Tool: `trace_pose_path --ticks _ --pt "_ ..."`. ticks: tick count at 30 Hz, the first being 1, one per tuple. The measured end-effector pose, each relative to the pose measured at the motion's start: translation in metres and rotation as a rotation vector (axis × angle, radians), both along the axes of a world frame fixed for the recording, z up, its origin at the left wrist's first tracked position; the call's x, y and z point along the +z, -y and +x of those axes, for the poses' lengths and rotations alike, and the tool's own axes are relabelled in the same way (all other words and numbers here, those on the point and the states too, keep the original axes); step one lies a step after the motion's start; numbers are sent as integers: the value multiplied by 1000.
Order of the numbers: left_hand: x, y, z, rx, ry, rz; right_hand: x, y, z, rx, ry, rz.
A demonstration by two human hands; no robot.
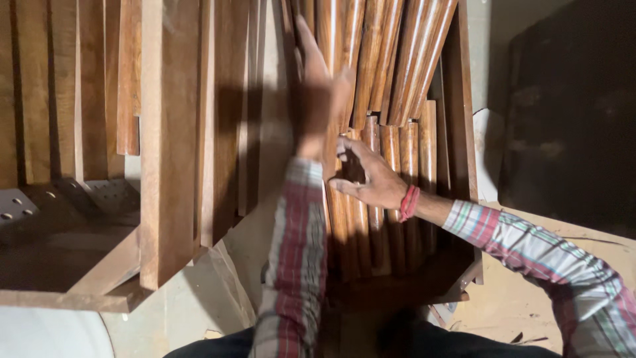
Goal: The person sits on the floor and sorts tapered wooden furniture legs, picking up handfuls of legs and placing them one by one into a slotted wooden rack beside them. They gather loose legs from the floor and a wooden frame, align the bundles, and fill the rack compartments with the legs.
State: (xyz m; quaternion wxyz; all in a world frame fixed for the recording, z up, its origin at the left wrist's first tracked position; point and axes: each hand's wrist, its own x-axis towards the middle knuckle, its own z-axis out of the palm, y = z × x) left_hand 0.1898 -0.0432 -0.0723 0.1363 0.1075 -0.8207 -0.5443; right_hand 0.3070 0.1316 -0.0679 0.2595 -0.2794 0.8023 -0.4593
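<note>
Touching stacked wooden rods (397, 59) — left hand (318, 93) above, right hand (371, 179) below

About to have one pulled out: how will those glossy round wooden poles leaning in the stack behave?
The round poles look stiff and glossy, so probably slippery to grip. Being round and leaning loosely, neighbours may roll or slide once one shifts. The left hand and right hand both rest on them.

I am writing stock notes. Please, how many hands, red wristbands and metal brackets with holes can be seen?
Hands: 2, the left hand and the right hand, both on the round wooden poles
Red wristbands: 1
Metal brackets: 1
Total: 4
</note>
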Motion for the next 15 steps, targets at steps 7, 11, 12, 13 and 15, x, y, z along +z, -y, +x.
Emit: trace_pose_path --ticks 7,11,12,13,15 --pt "-46 18 -116 58 302 -493 -6 -28 -17 -21 80 94" --pt "-78 -4 -108 241 38 -614 -10 -39 -21 -10 -12 64" --pt "-82 -8 -102 290 -79 -615 -11 -41 -20 -6 -20 58" --pt "-83 -10 -96 281 -61 -649 -10 -43 -17 -3 -21 54" --pt "-82 -12 -73 269 -6 -706 -8 -47 -9 2 5 90"
